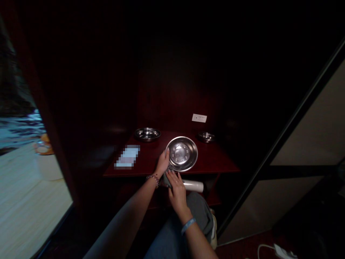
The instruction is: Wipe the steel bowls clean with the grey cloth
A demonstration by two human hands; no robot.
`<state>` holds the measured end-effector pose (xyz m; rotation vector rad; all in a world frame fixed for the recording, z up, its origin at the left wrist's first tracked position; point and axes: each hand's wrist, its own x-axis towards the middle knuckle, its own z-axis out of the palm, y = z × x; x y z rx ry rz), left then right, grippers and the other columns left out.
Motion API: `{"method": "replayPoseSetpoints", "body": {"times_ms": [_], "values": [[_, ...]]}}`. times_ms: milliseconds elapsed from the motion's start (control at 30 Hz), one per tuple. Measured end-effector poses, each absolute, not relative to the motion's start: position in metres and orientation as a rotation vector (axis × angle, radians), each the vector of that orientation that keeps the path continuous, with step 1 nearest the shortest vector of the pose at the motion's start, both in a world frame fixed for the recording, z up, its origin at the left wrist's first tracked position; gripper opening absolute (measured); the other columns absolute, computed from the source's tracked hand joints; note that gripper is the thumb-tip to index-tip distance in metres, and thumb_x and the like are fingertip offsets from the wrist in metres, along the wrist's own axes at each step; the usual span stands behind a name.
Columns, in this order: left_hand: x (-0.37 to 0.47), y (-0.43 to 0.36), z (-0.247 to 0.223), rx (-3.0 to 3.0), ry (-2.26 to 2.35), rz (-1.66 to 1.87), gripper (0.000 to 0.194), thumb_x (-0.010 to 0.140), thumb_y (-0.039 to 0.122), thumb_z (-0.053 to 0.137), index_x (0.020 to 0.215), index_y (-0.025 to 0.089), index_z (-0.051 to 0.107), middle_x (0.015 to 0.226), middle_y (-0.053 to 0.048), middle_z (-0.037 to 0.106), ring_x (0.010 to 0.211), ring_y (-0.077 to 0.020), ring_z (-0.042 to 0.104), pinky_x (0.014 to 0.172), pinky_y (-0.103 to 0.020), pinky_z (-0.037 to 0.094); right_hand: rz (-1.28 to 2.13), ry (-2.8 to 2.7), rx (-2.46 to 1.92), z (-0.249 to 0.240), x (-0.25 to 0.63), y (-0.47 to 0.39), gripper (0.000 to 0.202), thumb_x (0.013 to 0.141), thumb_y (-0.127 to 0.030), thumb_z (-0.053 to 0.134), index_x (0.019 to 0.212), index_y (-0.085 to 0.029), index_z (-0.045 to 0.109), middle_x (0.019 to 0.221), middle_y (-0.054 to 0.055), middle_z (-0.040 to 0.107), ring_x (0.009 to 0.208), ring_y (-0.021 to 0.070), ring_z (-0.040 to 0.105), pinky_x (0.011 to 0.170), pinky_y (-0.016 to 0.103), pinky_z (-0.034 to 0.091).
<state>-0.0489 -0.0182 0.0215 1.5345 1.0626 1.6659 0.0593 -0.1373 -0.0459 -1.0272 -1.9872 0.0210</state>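
Note:
A round metal bowl is tilted toward me above the front of a dark red shelf. My left hand grips its left rim, thumb over the edge. Just below the rim, my right hand presses a grey cloth with its fingers, near the bowl's lower left edge. Part of the cloth lies hidden behind the hands. Another shallow metal bowl rests at the shelf's back left, and a smaller metal dish is at the back right.
A blurred-out flat item lies at the shelf's left. A white socket plate is on the back wall. Below the shelf edge is a white cylinder. A pale table stands at the far left, beyond a dark panel.

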Motion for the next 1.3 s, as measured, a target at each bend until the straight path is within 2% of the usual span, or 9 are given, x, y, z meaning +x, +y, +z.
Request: {"method": "replayPoseSetpoints", "body": {"times_ms": [267, 400, 567, 633, 767, 867, 1033, 1167, 1300], "values": [[-0.049, -0.015, 0.02, 1.482, 1.074, 1.679, 0.061, 0.092, 0.062, 0.038, 0.105, 0.01, 0.067, 0.094, -0.012, 0.072, 0.095, -0.0233, 0.066, 0.092, -0.035, 0.051, 0.099, -1.956, -0.932, -0.037, 0.081, -0.147, 0.068, 0.082, -0.006, 0.043, 0.148, -0.026, 0.043, 0.148, 0.005, 0.051, 0.139, 0.0205, 0.045, 0.12, 0.05, 0.029], [-0.051, -0.008, 0.016, 1.471, 1.106, 1.67, 0.06, 0.092, 0.062, 0.04, 0.104, 0.011, 0.068, 0.098, -0.012, 0.073, 0.096, -0.024, 0.067, 0.091, -0.035, 0.051, 0.036, -1.796, -0.962, -0.014, 0.097, -0.148, 0.059, 0.087, -0.013, 0.045, 0.145, -0.024, 0.047, 0.147, 0.007, 0.052, 0.137, 0.022, 0.047, 0.116, 0.045, 0.037], [-0.053, -0.005, 0.014, 1.469, 1.143, 1.645, 0.059, 0.093, 0.061, 0.038, 0.108, 0.012, 0.068, 0.102, -0.013, 0.073, 0.098, -0.0247, 0.067, 0.094, -0.036, 0.049, 0.049, -1.745, -1.087, 0.018, 0.116, -0.13, 0.048, 0.091, -0.022, 0.049, 0.139, -0.023, 0.054, 0.146, 0.008, 0.053, 0.132, 0.0235, 0.052, 0.112, 0.041, 0.042], [-0.053, -0.005, 0.014, 1.445, 1.154, 1.654, 0.058, 0.092, 0.061, 0.04, 0.107, 0.012, 0.068, 0.099, -0.012, 0.074, 0.096, -0.0245, 0.068, 0.092, -0.036, 0.05, 0.139, -1.752, -1.1, 0.026, 0.124, -0.122, 0.045, 0.093, -0.029, 0.052, 0.137, -0.021, 0.057, 0.137, 0.01, 0.061, 0.122, 0.0238, 0.06, 0.105, 0.038, 0.048], [-0.054, -0.005, 0.013, 1.435, 1.172, 1.654, 0.055, 0.092, 0.059, 0.041, 0.106, 0.013, 0.069, 0.097, -0.012, 0.074, 0.096, -0.0252, 0.068, 0.092, -0.037, 0.05, 0.24, -1.812, -1.193, 0.045, 0.143, -0.109, 0.041, 0.093, -0.045, 0.056, 0.12, -0.018, 0.069, 0.104, 0.008, 0.077, 0.088, 0.0235, 0.073, 0.08, 0.031, 0.056], [-0.054, -0.005, 0.013, 1.442, 1.173, 1.662, 0.054, 0.093, 0.058, 0.041, 0.106, 0.013, 0.068, 0.099, -0.013, 0.074, 0.097, -0.0258, 0.068, 0.094, -0.038, 0.05, 0.086, -1.919, -1.362, 0.063, 0.154, -0.106, 0.041, 0.097, -0.05, 0.049, 0.11, -0.02, 0.073, 0.092, 0.008, 0.078, 0.079, 0.0226, 0.073, 0.069, 0.028, 0.054], [-0.052, -0.007, 0.015, 1.412, 1.162, 1.68, 0.055, 0.093, 0.059, 0.04, 0.106, 0.013, 0.069, 0.098, -0.014, 0.074, 0.098, -0.0259, 0.068, 0.095, -0.038, 0.049, -0.274, -2.172, -1.562, 0.091, 0.16, -0.098, 0.041, 0.101, -0.049, 0.039, 0.114, -0.029, 0.072, 0.088, 0.006, 0.077, 0.075, 0.0201, 0.072, 0.068, 0.026, 0.05], [-0.052, -0.01, 0.017, 1.438, 1.193, 1.655, 0.052, 0.095, 0.054, 0.039, 0.108, 0.013, 0.068, 0.101, -0.015, 0.074, 0.099, -0.0261, 0.068, 0.096, -0.038, 0.049, -0.311, -2.24, -1.629, 0.117, 0.16, -0.084, 0.05, 0.102, -0.052, 0.034, 0.099, -0.025, 0.075, 0.083, 0.008, 0.076, 0.072, 0.0188, 0.07, 0.064, 0.025, 0.046], [-0.053, -0.012, 0.021, 1.432, 1.226, 1.642, 0.049, 0.095, 0.053, 0.04, 0.108, 0.015, 0.069, 0.098, -0.013, 0.074, 0.101, -0.0263, 0.068, 0.094, -0.038, 0.049, -0.495, -2.169, -1.722, 0.144, 0.155, -0.073, 0.047, 0.1, -0.053, 0.039, 0.099, -0.021, 0.074, 0.086, 0.01, 0.075, 0.077, 0.0212, 0.069, 0.067, 0.027, 0.045]]}}
